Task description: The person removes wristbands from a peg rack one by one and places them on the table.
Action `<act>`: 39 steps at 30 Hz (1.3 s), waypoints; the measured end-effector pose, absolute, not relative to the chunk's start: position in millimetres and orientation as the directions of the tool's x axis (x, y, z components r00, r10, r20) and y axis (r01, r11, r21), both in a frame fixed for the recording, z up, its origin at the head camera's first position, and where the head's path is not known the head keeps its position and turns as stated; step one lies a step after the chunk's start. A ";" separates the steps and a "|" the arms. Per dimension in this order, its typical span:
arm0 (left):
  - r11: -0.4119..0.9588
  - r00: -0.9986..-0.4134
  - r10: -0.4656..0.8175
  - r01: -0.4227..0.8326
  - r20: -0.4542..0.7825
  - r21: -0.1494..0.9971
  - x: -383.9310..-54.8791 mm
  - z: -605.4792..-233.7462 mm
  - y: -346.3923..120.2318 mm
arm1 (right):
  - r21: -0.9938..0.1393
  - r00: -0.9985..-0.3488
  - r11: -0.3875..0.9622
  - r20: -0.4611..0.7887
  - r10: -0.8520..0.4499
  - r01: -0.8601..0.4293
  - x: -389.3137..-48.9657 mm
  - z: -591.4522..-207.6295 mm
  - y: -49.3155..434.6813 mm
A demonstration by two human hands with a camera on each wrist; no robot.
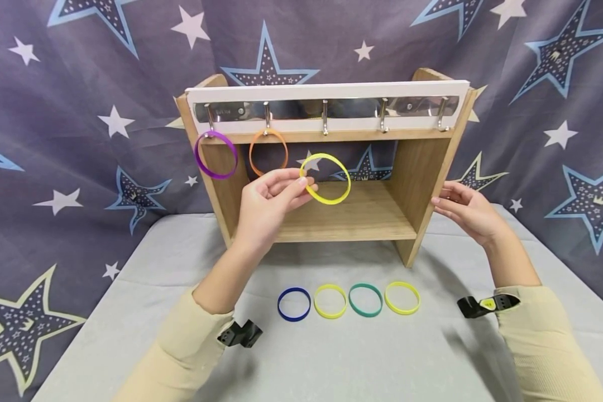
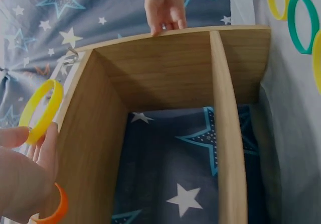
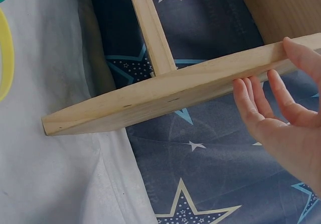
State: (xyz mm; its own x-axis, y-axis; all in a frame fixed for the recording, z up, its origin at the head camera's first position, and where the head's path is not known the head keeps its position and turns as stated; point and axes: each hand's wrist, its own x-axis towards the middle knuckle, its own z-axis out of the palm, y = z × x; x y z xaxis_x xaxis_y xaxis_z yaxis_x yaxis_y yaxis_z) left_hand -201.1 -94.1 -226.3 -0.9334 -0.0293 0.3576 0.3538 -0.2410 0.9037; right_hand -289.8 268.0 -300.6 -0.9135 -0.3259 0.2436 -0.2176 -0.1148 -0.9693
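Observation:
In the head view my left hand (image 1: 269,204) pinches a yellow silicone wristband (image 1: 349,180) between thumb and fingers. The band is in front of the shelf opening, below the middle hook (image 1: 325,125) and apart from it. My right hand (image 1: 469,215) touches the right side panel of the wooden shelf (image 1: 424,167); in the right wrist view its thumb is at the panel's front edge and the fingertips (image 3: 241,86) lie against the outer face. A purple wristband (image 1: 197,156) hangs on the leftmost hook, an orange wristband (image 1: 252,153) on the second.
On the grey cloth (image 1: 331,357) before the shelf lie a blue wristband (image 1: 280,311), a yellow-green wristband (image 1: 316,309), a green wristband (image 1: 352,304) and another yellow wristband (image 1: 388,304). A metal hook rail (image 1: 354,108) spans the shelf's white top board. Star-patterned fabric (image 1: 146,111) hangs behind.

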 end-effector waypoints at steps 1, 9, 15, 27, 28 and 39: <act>-0.232 -0.936 -0.030 0.347 0.350 0.909 -201.5 -228.3 -95.8 | -0.969 -0.914 -0.114 0.243 -0.325 -0.217 -289.7 -300.6 268.1; -0.217 -0.956 -0.016 0.288 0.291 0.933 -200.6 -241.7 -107.7 | -0.965 -0.908 -0.135 0.259 -0.330 -0.226 -289.3 -299.4 267.7; -0.188 -0.978 0.000 0.206 0.210 0.960 -202.1 -255.8 -118.2 | -0.967 -0.909 -0.119 0.252 -0.332 -0.224 -290.4 -299.6 267.7; -0.120 -0.994 0.036 0.094 0.099 0.988 -201.5 -275.9 -132.4 | -0.974 -0.917 -0.068 0.226 -0.327 -0.216 -290.1 -300.9 269.1; -0.119 -0.995 0.041 0.090 0.095 0.989 -201.3 -276.8 -133.4 | -0.974 -0.917 -0.066 0.226 -0.327 -0.217 -290.1 -300.7 269.0; -0.086 -0.995 0.086 0.037 0.044 0.996 -200.2 -291.9 -152.9 | -0.976 -0.927 -0.045 0.217 -0.307 -0.214 -289.8 -299.0 268.4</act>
State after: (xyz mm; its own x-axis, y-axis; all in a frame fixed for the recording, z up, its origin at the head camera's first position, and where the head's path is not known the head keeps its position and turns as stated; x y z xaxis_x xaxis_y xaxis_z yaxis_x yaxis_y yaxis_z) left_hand -200.2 -152.9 -291.9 -0.9953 0.0862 0.0440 0.0366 -0.0864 0.9956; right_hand -289.8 268.4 -299.0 -0.9267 -0.3069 0.2171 -0.2136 -0.0454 -0.9759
